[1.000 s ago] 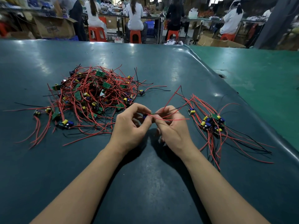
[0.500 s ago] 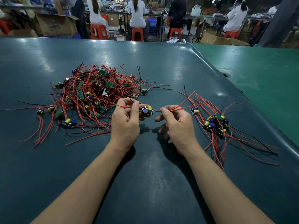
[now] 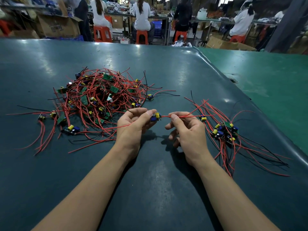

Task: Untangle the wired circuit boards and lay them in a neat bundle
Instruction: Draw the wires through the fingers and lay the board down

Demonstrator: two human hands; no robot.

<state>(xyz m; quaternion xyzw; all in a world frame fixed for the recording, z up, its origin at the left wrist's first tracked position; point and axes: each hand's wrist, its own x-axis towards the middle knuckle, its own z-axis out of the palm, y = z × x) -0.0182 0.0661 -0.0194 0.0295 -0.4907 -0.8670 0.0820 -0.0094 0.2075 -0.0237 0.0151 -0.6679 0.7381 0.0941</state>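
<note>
The two hands have drawn apart since a moment ago, stretching a red wire between them. On the dark green table mat [image 3: 150, 189], the big tangled heap of red-wired boards [image 3: 100, 100] is lying far left, the small sorted bundle [image 3: 225, 132] right. The left hand [image 3: 133, 127] is pinching a small blue-and-yellow circuit board [image 3: 156, 116]; the right hand [image 3: 188, 130] is pinching its thin red wire [image 3: 183, 116].

table: dark teal mat [image 3: 150, 64] | orange stools [image 3: 102, 33] | cardboard boxes [image 3: 58, 26] | seated workers [image 3: 141, 15]
</note>
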